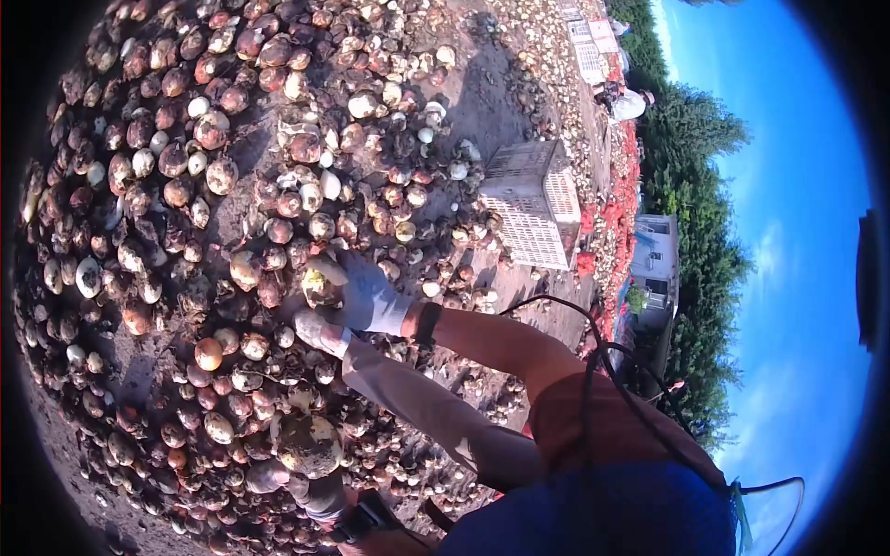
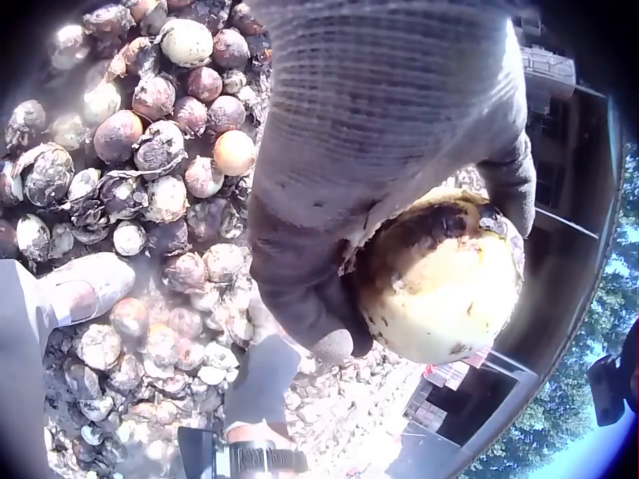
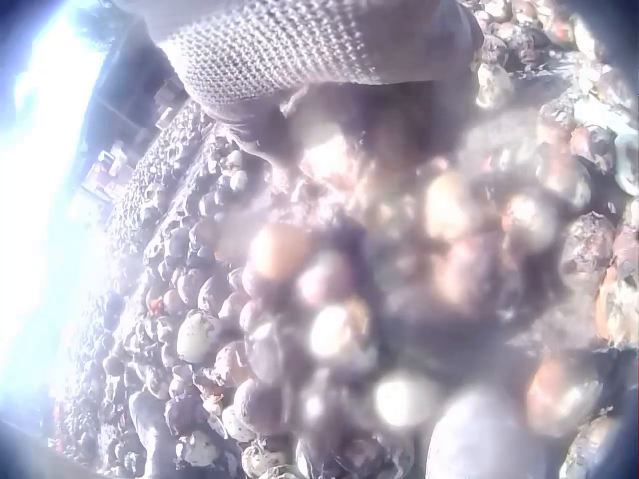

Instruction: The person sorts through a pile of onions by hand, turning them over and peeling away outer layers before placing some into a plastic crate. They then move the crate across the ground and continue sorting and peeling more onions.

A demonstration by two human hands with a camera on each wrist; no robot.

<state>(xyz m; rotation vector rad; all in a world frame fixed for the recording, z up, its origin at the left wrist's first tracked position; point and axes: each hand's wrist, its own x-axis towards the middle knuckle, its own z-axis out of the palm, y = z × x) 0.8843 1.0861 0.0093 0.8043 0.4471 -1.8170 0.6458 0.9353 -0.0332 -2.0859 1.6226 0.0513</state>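
Both hands wear light knit gloves. My left hand [image 1: 323, 496] grips a large onion [image 2: 449, 289], its fingers and thumb wrapped round the sides. Patches of pale, peeled flesh show on it among dark, dirty skin. My right hand [image 1: 373, 295] reaches down among onions on the ground. Its fingers curl at an onion [image 1: 323, 281] with a yellowish top, close beside a white shoe [image 1: 318, 331]. In the right wrist view the same glove [image 3: 319, 50] fills the top, and what lies under its fingers is partly shaded and blurred.
Loose onions [image 1: 167, 185] cover the ground, one a bright orange onion [image 1: 209, 354]. A white plastic crate [image 1: 533, 218] stands on the soil beyond the right hand. Farther off are red sacks [image 1: 612, 218], a bent-over person [image 1: 628, 105], a small building [image 1: 656, 259] and trees [image 1: 695, 185].
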